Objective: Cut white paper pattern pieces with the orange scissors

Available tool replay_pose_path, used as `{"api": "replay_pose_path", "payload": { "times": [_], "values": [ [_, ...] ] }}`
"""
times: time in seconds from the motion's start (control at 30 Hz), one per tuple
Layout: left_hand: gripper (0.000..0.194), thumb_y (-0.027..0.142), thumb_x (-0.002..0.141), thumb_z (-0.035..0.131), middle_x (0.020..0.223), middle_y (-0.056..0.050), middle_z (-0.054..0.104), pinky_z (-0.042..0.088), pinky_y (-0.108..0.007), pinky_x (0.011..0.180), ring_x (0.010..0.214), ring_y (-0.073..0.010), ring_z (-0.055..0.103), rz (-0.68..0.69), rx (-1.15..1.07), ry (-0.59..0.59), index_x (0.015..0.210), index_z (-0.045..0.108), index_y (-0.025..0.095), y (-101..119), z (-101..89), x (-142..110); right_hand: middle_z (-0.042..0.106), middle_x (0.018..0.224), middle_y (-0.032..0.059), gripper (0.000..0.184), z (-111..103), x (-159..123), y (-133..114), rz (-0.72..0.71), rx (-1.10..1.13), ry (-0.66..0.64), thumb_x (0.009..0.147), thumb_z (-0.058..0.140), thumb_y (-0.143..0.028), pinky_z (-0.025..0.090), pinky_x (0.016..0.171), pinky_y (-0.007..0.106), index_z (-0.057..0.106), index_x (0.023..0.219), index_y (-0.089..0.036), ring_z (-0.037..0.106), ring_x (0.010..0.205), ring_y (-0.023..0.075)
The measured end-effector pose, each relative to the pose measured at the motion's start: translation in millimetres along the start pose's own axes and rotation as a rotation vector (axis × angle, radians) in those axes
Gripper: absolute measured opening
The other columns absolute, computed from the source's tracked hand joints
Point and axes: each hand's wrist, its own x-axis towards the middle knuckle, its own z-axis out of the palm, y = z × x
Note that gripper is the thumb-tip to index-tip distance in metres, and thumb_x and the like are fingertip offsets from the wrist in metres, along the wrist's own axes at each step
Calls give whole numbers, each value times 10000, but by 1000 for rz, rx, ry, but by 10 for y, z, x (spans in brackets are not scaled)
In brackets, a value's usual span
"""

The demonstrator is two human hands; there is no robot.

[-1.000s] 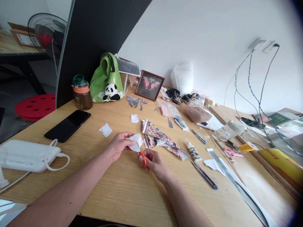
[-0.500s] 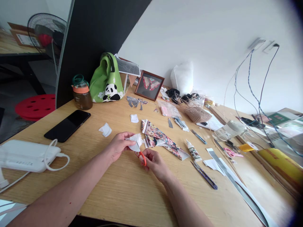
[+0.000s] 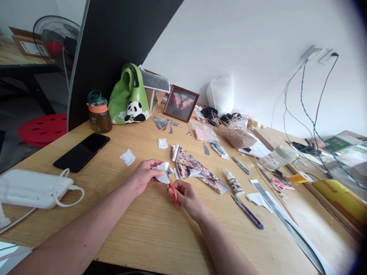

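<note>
Near the middle of the table, my left hand (image 3: 145, 176) pinches a small white-backed piece of fabric (image 3: 163, 172) between thumb and fingers. My right hand (image 3: 185, 196) is closed on the orange handle of a pair of scissors (image 3: 173, 191). The scissors are at the right edge of the white piece; their blades are mostly hidden by it. Just behind both hands lies a folded strip of floral fabric (image 3: 197, 166). Two cut white pieces lie beyond my left hand, one a curved patch (image 3: 127, 157), the other a small patch (image 3: 162, 143).
To the right are a glue bottle (image 3: 234, 183), thread snips (image 3: 248, 212) and a long grey strip (image 3: 286, 225). A phone (image 3: 82, 152) and a white power adapter (image 3: 34, 188) lie left. Behind stand a drink bottle (image 3: 99, 116), a green panda bag (image 3: 129, 99) and a framed piece (image 3: 181, 103).
A bit at the right edge of the white piece now hangs away, with its patterned side showing. Both hands stay nearly in place.
</note>
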Motion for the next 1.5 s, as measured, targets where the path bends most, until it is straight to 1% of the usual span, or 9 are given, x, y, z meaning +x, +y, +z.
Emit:
{"api": "replay_pose_path", "payload": {
  "times": [0.27, 0.53, 0.9, 1.1, 1.3, 1.5],
  "values": [
    [370, 135, 520, 759, 768, -35, 679, 483, -286, 638, 668, -152, 619, -8, 6, -11, 873, 648, 129, 16, 14, -12, 460, 552, -53, 445, 6, -6, -19, 3, 0, -9, 696, 681, -570, 236, 427, 215, 498, 692, -165, 364, 436, 59],
    [363, 124, 534, 750, 780, -34, 672, 484, -263, 622, 661, -136, 610, -15, 11, -37, 876, 628, 122, -3, -7, -11, 450, 545, -59, 458, 2, -1, -13, 0, -1, -20, 694, 684, -572, 234, 428, 206, 483, 688, -160, 358, 436, 52],
    [363, 115, 529, 752, 771, -36, 675, 488, -264, 610, 653, -140, 616, -16, -13, -26, 871, 631, 118, -9, -4, 10, 444, 536, -64, 465, 17, 11, -8, -8, 0, 5, 687, 687, -577, 233, 416, 206, 464, 674, -168, 349, 425, 50],
    [378, 139, 533, 765, 773, -46, 682, 493, -280, 613, 643, -148, 623, -29, -13, -19, 888, 639, 109, 5, -6, 9, 442, 526, -66, 455, 4, 8, -7, -2, -18, 3, 693, 686, -567, 228, 422, 209, 467, 676, -168, 356, 424, 53],
    [360, 142, 537, 766, 785, -52, 692, 469, -250, 574, 626, -134, 613, -23, -16, 13, 876, 646, 113, -5, -4, 10, 458, 550, -58, 459, 9, 9, -14, 7, -7, -18, 691, 675, -582, 229, 417, 206, 480, 689, -166, 348, 423, 49],
    [360, 137, 537, 752, 816, -59, 693, 465, -249, 580, 656, -140, 616, -15, 6, 9, 881, 648, 113, -14, -6, 13, 468, 549, -56, 460, 0, 16, 4, 0, 10, -24, 690, 677, -580, 229, 409, 202, 475, 687, -167, 349, 418, 47]
  ]
}}
